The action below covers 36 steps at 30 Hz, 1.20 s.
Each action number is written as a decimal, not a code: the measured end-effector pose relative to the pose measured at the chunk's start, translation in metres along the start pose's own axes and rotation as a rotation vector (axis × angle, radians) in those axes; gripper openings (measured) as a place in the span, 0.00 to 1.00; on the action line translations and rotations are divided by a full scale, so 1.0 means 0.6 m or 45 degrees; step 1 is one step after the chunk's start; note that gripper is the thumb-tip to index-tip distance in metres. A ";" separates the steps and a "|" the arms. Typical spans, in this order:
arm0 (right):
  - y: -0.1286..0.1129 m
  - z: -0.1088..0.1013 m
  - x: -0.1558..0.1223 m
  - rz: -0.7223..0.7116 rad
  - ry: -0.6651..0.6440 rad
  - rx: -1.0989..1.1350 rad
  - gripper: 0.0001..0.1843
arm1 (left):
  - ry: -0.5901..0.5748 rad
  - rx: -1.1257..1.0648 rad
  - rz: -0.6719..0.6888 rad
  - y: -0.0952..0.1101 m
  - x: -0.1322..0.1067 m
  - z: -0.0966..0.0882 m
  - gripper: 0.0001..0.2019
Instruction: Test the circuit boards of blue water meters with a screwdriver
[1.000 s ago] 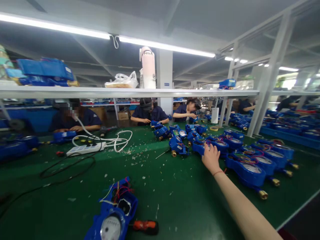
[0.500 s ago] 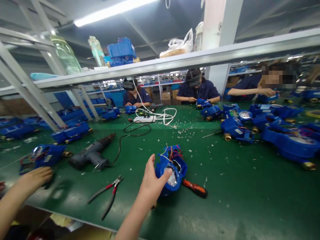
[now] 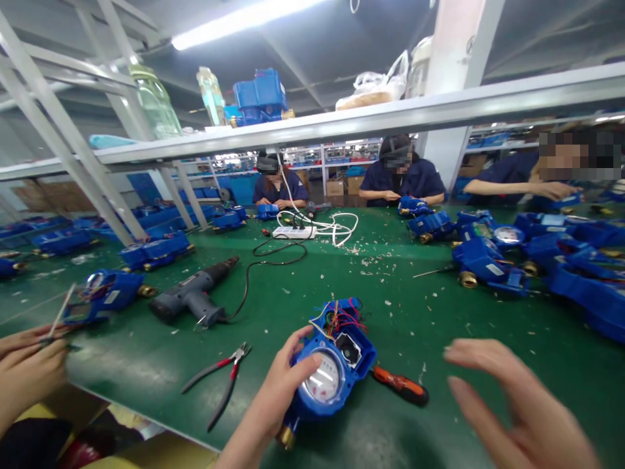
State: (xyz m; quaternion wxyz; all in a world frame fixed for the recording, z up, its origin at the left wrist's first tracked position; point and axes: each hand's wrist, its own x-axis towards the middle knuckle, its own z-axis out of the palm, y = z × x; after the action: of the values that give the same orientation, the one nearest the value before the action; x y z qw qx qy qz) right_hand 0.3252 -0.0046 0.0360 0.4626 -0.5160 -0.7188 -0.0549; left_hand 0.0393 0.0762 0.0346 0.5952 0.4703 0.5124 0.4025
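Observation:
My left hand (image 3: 276, 397) grips the near left side of a blue water meter (image 3: 332, 365), thumb on the rim of its round dial. The meter lies on the green bench top, cover off, with red, yellow and white wires showing at its far end. A brass fitting pokes out under my wrist. My right hand (image 3: 517, 404) hovers open to the right of the meter, fingers spread and pointing left, blurred and touching nothing. An orange-handled screwdriver (image 3: 403, 385) lies just right of the meter.
Red-handled pliers (image 3: 219, 378) and a grey power drill (image 3: 193, 296) lie to the left. A co-worker's hands (image 3: 27, 365) at the far left hold a thin stick. Blue meters (image 3: 488, 260) crowd the right side, a white power strip (image 3: 293, 231) sits at the back, and people sit opposite.
The view swung left and down from the row of meters. My right hand left that row and now hovers open. My left hand took hold of the open meter and drew it nearer.

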 end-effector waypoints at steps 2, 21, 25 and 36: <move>0.020 0.060 0.001 -0.110 -0.257 -0.082 0.15 | 0.069 -0.175 -0.063 -0.008 -0.025 -0.022 0.37; -0.052 0.233 0.096 0.965 -0.795 1.232 0.40 | 0.071 0.321 0.218 -0.009 -0.047 -0.122 0.44; -0.078 0.249 0.105 1.172 -0.689 1.652 0.29 | 0.052 0.431 0.208 -0.011 -0.039 -0.130 0.41; -0.068 0.167 0.093 1.418 -0.226 1.857 0.42 | -0.073 0.735 0.047 0.011 -0.021 -0.144 0.35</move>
State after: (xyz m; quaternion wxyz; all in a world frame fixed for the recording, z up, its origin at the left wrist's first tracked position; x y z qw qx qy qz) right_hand 0.2297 0.0710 0.0358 0.5761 -0.3705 -0.2563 0.6820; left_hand -0.0480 0.0782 0.0414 0.4434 0.6407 0.5801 0.2375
